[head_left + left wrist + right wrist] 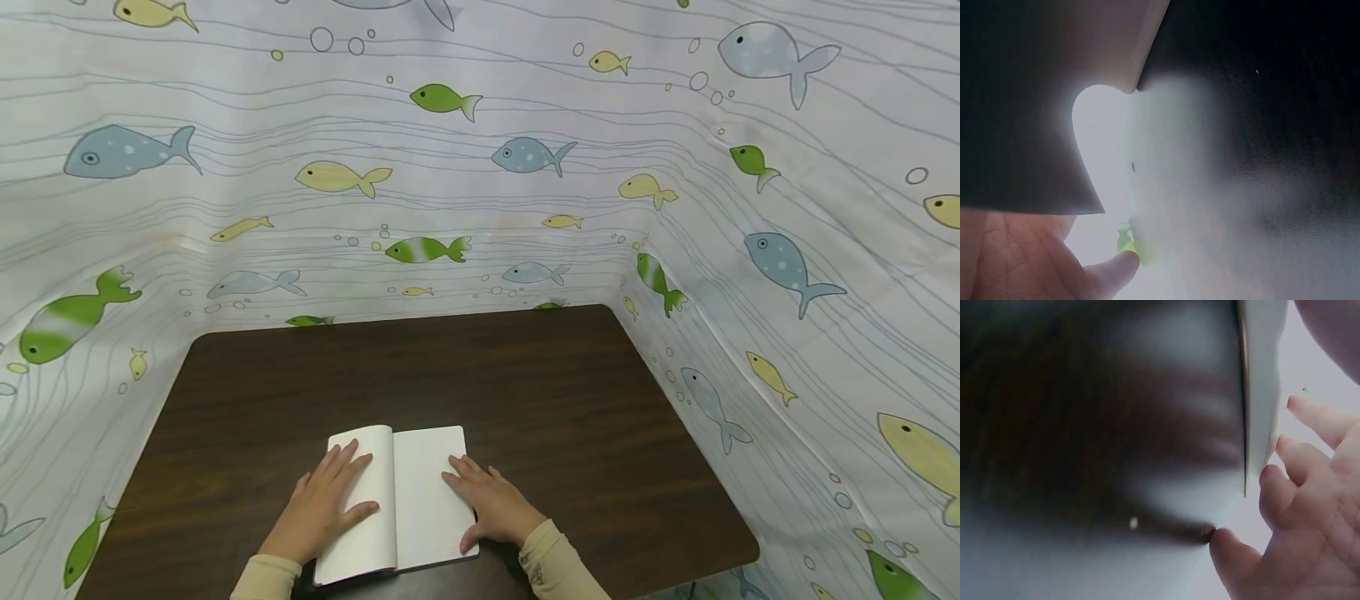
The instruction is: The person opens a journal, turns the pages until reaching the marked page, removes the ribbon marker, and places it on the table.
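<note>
The left hand (pixel 321 510) lies flat on the left page (pixel 375 533) of a book, with its fingers spread wide and its thumb pointing toward the middle fold. Its little finger sticks out past the side of the book. The right hand (pixel 498 504) is spread wide too. Its fingers reach over the outer edge of the right page (pixel 427 475), and its thumb is at the bottom corner. The little finger is off the paper, close to the table; I cannot tell if it touches. Neither hand grips anything.

The book (pixel 392 500) sits between the hands, near the front of the table. Both pages look plain white. The left one puffs up in a soft curve near the fold, and the right one looks flatter.

Cream sleeves (pixel 266 577) come down to both wrists. Under the book is a dark brown table (pixel 420 367) with rounded corners. Around it hangs a white cloth (pixel 480 42) with wavy lines, little bubbles (pixel 322 39) and blue, green and yellow fish (pixel 337 177).
</note>
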Available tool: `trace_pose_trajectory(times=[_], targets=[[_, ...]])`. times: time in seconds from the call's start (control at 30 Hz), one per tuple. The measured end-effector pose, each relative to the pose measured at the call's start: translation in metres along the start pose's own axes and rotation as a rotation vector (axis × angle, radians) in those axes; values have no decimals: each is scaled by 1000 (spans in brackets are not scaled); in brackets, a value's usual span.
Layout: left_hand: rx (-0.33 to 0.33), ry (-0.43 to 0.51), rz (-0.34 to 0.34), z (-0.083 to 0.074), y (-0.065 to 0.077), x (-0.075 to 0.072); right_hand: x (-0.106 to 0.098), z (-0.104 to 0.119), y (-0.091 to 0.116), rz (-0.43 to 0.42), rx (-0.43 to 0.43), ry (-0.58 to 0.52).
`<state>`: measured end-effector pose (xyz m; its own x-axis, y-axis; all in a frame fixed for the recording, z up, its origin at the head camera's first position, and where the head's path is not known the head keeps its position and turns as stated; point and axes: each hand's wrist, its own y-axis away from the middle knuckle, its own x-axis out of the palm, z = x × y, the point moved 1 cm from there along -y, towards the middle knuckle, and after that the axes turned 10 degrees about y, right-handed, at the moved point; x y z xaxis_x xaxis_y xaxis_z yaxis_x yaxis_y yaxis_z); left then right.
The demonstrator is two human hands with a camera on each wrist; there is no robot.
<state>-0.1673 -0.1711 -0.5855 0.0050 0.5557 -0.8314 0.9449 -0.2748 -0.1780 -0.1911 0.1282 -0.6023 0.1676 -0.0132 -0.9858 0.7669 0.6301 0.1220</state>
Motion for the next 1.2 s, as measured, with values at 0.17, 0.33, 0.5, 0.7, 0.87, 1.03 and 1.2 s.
trace_pose_trajectory(times=[0.17, 0.33, 0.5, 0.7, 0.87, 1.03, 1.2], targets=[[35, -6, -41, -1, 0, 1, -2, 1, 1, -12, -1, 21], [64, -11, -66, -3, -2, 0, -4, 0, 2, -35, -9, 63], [79, -13, -78, -4, -2, 0, -3, -2, 1, -55, -12, 89], [81, -6, -80, -5, -2, 0, 0, -1, 2, -143, -21, 137], [76, 0, -81, -6, -1, -2, 3, 0, -1, -258, -31, 211], [80, -3, -85, -6, 0, -2, 3, 3, -5, -319, 30, 220], [78, 1, -81, -5, 1, -1, 0, 6, -4, -285, 113, 85]])
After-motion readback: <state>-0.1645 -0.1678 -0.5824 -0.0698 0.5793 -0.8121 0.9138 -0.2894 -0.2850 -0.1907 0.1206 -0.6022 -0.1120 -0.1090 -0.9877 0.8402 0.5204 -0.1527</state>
